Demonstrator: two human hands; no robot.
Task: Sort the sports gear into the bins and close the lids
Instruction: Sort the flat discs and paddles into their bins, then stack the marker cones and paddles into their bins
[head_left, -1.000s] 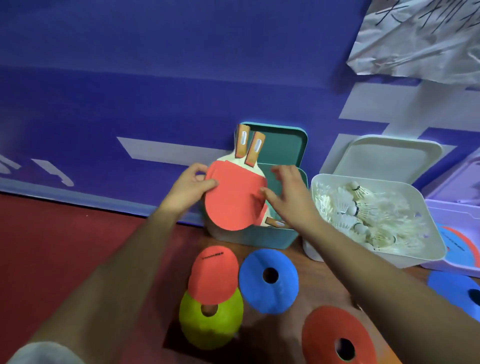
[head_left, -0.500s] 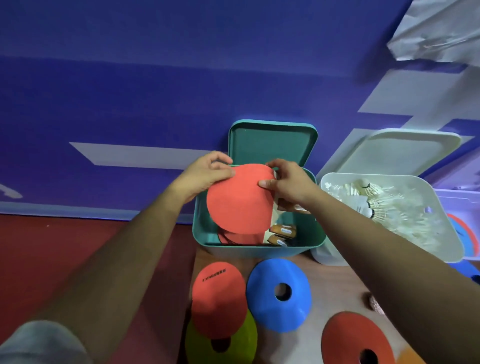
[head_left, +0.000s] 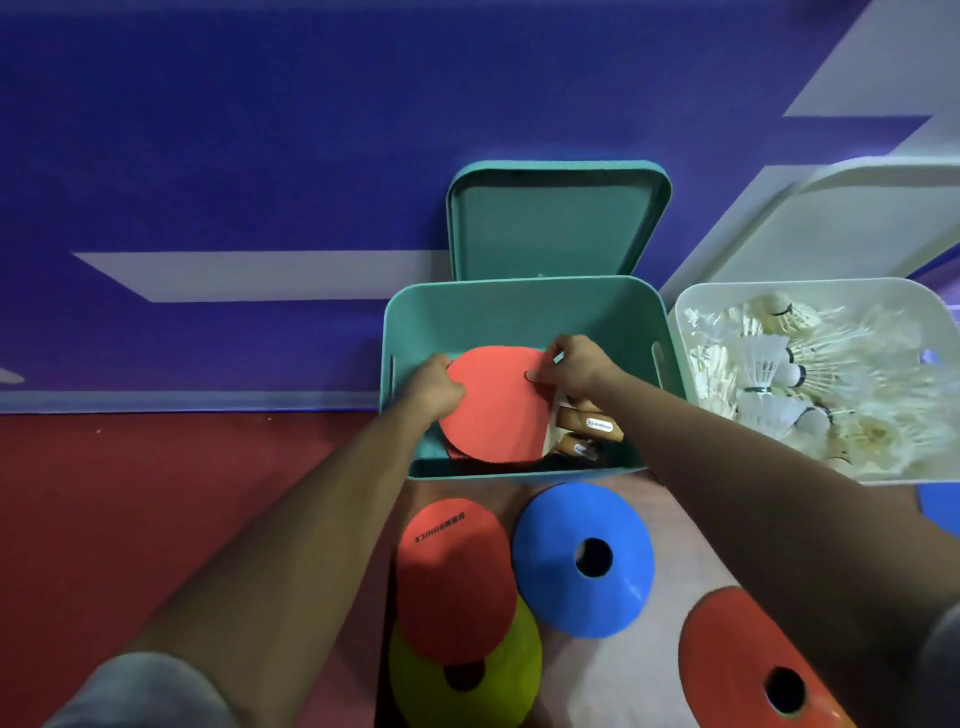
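A red-faced table tennis paddle (head_left: 496, 405) lies inside the open teal bin (head_left: 519, 306), on top of other paddles whose wooden handles (head_left: 592, 423) point right. My left hand (head_left: 434, 384) grips the paddle's left edge. At the blade's upper right edge my right hand (head_left: 571, 364) pinches it. The teal lid (head_left: 556, 218) stands upright against the wall. To the right, a white bin (head_left: 685, 312) holds several shuttlecocks (head_left: 774, 364), its lid (head_left: 857, 218) open.
Flat marker cones lie on the floor in front of the bins: red (head_left: 452, 577) over yellow-green (head_left: 498, 686), blue (head_left: 582, 558), and another red one (head_left: 748, 660) at lower right. A blue wall stands directly behind the bins.
Both hands have lowered the red paddle from above the rim down into the teal bin, turning its handle from upward to the right. The view has moved closer and more overhead.
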